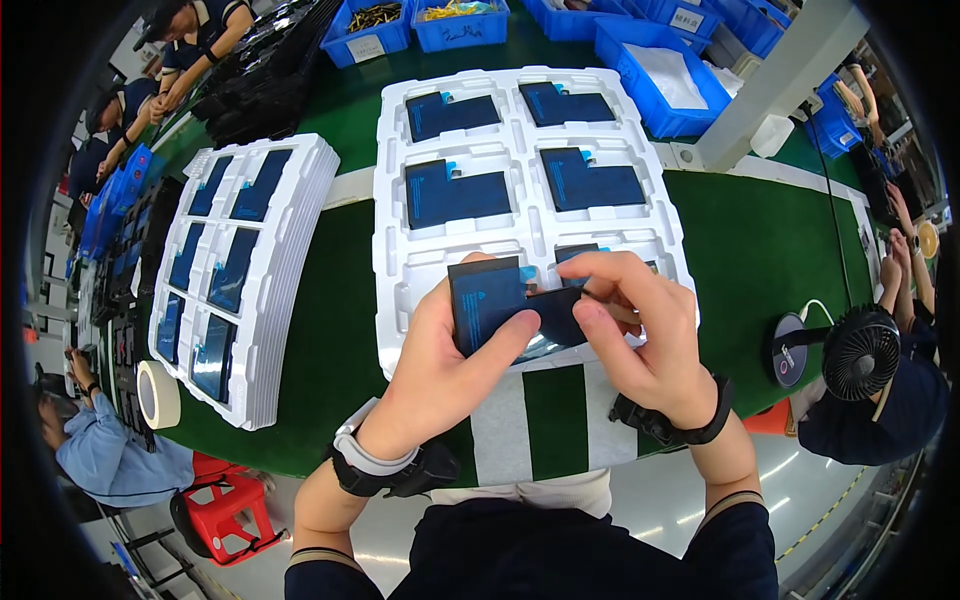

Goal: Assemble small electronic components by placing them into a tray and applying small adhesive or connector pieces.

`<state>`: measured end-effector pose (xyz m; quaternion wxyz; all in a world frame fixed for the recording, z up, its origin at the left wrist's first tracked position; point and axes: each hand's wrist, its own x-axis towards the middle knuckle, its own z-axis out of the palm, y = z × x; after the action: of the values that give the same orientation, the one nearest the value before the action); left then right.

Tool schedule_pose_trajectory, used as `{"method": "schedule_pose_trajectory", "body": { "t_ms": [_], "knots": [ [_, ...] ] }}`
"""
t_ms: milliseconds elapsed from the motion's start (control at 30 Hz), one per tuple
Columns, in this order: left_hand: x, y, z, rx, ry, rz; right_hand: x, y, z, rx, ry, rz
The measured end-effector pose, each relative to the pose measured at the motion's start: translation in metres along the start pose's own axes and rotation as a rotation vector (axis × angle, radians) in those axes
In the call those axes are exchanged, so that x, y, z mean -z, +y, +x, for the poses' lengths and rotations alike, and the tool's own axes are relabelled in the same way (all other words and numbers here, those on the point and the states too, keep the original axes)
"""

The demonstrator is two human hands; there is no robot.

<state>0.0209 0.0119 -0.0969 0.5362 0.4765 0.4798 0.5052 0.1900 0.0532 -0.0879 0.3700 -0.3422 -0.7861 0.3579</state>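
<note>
An L-shaped flat dark battery (pixel 484 303) with blue print and a small light-blue tab is held up over the near end of a white moulded tray (pixel 389 240). My left hand (pixel 432 355) is closed on its left side, with the thumb across the front face. At its right end my right hand (pixel 655 335) pinches the edge between thumb and fingers. Behind that hand, another battery (pixel 578 252) lies partly hidden in the near-right pocket. Further off in the tray, several similar batteries (pixel 459 194) rest in their pockets.
A stack of white trays (pixel 285 290) with more batteries stands left, beside a tape roll (pixel 159 394). Blue bins (pixel 675 118) line the back, near a pale post (pixel 785 85). A small black fan (pixel 860 352) sits at right. Co-workers work on both sides.
</note>
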Motion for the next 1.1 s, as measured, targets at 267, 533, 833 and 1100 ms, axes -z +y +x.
{"method": "schedule_pose_trajectory", "body": {
  "t_ms": [267,533,833,1100],
  "knots": [
    [0.002,-0.002,0.002,-0.007,-0.054,-0.022,-0.008,0.005,-0.001,0.141,0.093,-0.060],
    [0.001,0.001,0.002,-0.057,-0.067,0.029,-0.005,0.004,-0.003,0.210,0.133,-0.080],
    [0.001,-0.006,0.004,-0.042,-0.042,0.047,-0.009,0.009,-0.003,0.150,0.112,-0.011],
    [0.000,-0.005,0.004,-0.088,-0.053,0.064,-0.013,0.011,-0.004,0.220,0.177,-0.125]
  ]
}}
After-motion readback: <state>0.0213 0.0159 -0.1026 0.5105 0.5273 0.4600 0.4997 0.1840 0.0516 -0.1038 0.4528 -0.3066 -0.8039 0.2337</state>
